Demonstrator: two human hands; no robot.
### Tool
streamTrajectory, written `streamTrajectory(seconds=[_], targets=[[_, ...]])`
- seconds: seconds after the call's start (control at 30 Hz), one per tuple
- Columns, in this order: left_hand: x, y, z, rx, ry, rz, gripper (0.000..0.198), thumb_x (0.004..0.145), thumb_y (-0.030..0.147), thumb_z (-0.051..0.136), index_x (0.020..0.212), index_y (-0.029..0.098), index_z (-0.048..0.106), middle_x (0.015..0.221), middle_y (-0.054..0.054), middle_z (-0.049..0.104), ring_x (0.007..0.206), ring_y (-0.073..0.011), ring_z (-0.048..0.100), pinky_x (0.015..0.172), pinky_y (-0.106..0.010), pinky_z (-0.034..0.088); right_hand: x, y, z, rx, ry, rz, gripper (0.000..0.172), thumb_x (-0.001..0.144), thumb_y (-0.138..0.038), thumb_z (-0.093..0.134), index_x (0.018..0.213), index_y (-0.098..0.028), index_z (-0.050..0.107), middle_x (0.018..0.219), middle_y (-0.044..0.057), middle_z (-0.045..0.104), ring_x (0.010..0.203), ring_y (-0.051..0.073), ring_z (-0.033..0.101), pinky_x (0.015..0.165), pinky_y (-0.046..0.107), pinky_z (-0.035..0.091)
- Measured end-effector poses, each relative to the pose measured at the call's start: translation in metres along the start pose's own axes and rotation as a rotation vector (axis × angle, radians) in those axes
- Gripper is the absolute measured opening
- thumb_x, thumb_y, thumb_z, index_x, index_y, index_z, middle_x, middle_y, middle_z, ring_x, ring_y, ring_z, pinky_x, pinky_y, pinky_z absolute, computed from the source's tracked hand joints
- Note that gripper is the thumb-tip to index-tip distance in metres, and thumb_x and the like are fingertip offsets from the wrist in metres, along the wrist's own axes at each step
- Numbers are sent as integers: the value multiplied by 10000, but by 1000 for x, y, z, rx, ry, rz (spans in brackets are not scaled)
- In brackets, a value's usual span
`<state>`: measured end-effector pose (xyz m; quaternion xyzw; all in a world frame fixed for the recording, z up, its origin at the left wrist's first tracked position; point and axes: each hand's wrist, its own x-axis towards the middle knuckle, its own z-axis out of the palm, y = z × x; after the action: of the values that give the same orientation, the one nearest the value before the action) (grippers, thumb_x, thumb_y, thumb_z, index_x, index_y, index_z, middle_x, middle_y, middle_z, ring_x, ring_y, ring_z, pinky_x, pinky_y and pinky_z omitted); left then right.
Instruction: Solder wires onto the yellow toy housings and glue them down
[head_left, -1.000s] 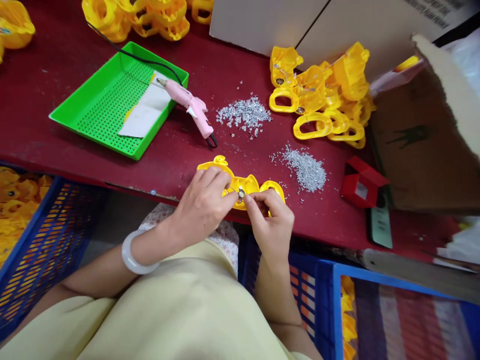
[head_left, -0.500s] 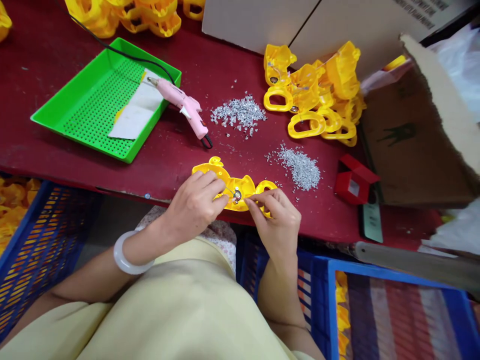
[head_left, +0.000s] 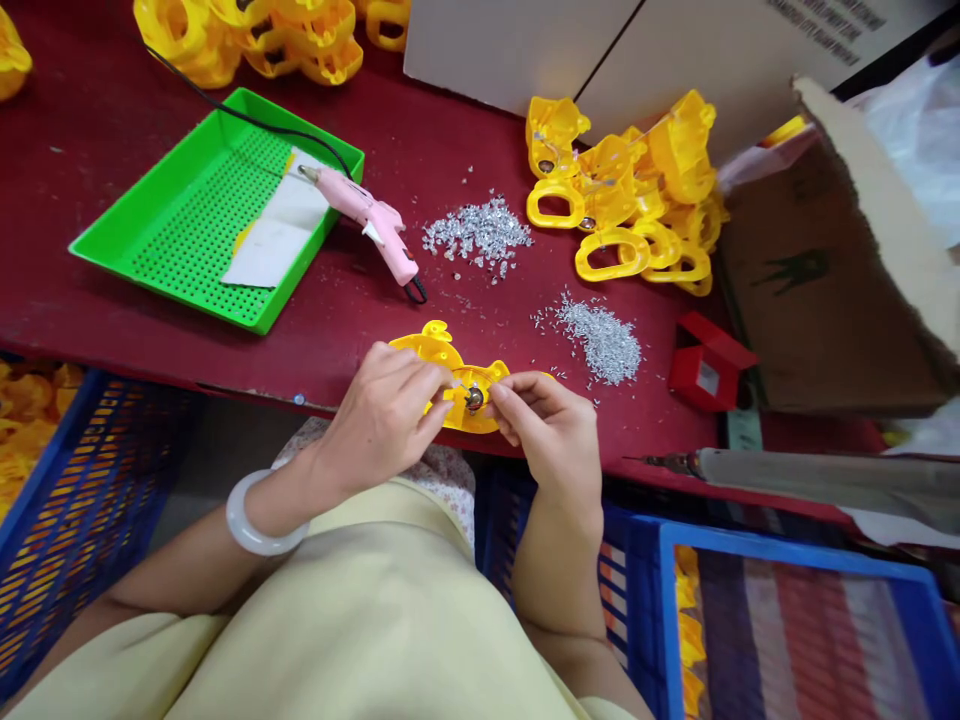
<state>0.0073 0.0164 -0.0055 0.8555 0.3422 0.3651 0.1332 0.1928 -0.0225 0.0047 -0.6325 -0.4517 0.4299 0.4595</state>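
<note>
A yellow plastic toy shell (head_left: 442, 360) lies at the near edge of the dark red table (head_left: 112, 260). My left hand (head_left: 382, 415) pinches a thin strip against the shell beside a small round metal part (head_left: 474, 399) set in it. My right hand (head_left: 547, 430) grips the shell's right end, its fingers curled over the handle loop. Both hands sit close together over the shell.
A pink glue gun (head_left: 371, 225) rests on the rim of a green perforated tray (head_left: 187, 220). Two heaps of small silver screws (head_left: 600, 340) lie behind the shell. Yellow shells (head_left: 630, 200) pile at right. A powered screwdriver (head_left: 810, 475), red box (head_left: 709, 365) and blue crates (head_left: 82, 500) surround the seat.
The shell has tilted up toward me and my right hand now covers its handle loop. The screwdriver at the right has swung level, tip pointing left.
</note>
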Motion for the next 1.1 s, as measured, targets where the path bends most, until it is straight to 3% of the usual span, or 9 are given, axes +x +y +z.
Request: streamTrajectory(seconds=[0.27,0.57,0.77,0.93,1.1], targets=[[-3,-2,3,10,-82,-3,128,919,265,565,857,160,606,827,-30,670,835,-201,560,837,-386,355,0,-1,7,91,-93,2,168,821,-341,697,769,-192,637,618,-28,652,469,39,478,428,162,354],[-3,-4,3,-46,-75,1,125,917,208,562,841,178,657,775,-10,646,843,-192,540,831,-384,335,-1,-4,9,-18,-115,-24,205,840,-395,651,792,-198,624,630,-30,617,502,69,501,500,209,438],[-3,-6,6,-7,-68,3,123,901,205,570,801,168,633,789,-18,649,853,-196,536,837,-386,344,-1,-8,9,-148,-180,-37,204,755,-377,730,783,-196,638,717,-13,641,601,96,551,549,225,451],[-2,-7,6,20,-50,12,149,912,220,559,784,169,617,807,-24,664,861,-195,537,847,-388,361,-6,-12,12,-362,-129,-171,134,815,-293,667,739,-192,625,668,-35,620,550,76,504,517,212,416],[-2,-5,9,50,8,0,231,911,239,556,694,162,578,732,-25,637,826,-196,541,822,-386,372,-9,-12,16,-513,4,-298,151,843,-270,633,718,-192,602,647,-43,601,527,70,480,512,211,401]])
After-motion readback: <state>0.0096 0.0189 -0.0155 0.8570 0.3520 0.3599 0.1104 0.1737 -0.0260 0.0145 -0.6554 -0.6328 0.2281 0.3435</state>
